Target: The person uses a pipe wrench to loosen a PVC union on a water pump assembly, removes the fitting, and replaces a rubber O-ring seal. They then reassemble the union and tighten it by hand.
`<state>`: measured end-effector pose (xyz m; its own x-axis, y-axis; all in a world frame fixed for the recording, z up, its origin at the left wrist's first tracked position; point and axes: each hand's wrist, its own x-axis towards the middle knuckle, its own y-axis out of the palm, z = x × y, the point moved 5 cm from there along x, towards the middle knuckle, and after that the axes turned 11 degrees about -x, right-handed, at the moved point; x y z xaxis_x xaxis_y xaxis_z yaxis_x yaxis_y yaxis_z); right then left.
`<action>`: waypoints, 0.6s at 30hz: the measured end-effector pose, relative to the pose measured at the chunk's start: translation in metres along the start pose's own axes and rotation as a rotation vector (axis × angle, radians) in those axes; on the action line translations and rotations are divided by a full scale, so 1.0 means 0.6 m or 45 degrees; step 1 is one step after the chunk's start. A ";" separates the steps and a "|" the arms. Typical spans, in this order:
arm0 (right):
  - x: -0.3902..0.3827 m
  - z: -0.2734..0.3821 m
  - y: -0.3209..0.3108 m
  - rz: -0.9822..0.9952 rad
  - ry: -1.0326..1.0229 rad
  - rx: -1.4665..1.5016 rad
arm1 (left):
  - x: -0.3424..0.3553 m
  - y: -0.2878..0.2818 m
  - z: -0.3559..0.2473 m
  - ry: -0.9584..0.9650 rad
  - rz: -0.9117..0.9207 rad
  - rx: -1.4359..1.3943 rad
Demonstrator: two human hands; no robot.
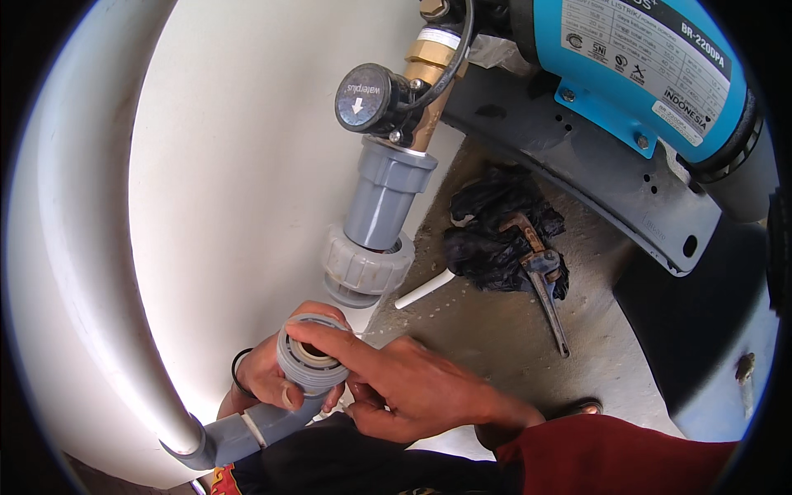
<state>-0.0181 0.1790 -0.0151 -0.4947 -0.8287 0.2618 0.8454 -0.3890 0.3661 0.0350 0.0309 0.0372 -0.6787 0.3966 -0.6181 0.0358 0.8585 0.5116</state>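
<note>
My left hand grips a grey threaded pipe fitting from the side, its opening facing up. The index finger of my right hand rests on the fitting's rim, with the other fingers curled against it. The fitting sits on a grey elbow pipe, which joins a long pale pipe at the left. Just above my hands hangs a grey union nut on a grey adapter, below a brass fitting with a round black switch.
A blue pump stands on a black metal bracket. Below it, a pipe wrench lies across black plastic on the concrete floor, near a short white tube. A large white surface stands at left.
</note>
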 end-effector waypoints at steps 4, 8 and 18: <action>-0.001 -0.001 -0.005 0.130 0.054 0.116 | -0.001 0.003 -0.006 0.008 -0.009 0.001; 0.010 -0.001 0.003 0.108 -0.066 0.214 | -0.001 0.007 -0.012 0.020 -0.014 0.004; -0.005 -0.002 -0.001 0.272 -0.158 0.070 | -0.005 0.011 -0.026 0.155 -0.094 0.013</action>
<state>-0.0172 0.1811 -0.0173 -0.3296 -0.8325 0.4453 0.9230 -0.1848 0.3376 0.0256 0.0304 0.0520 -0.7639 0.2901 -0.5764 -0.0105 0.8875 0.4607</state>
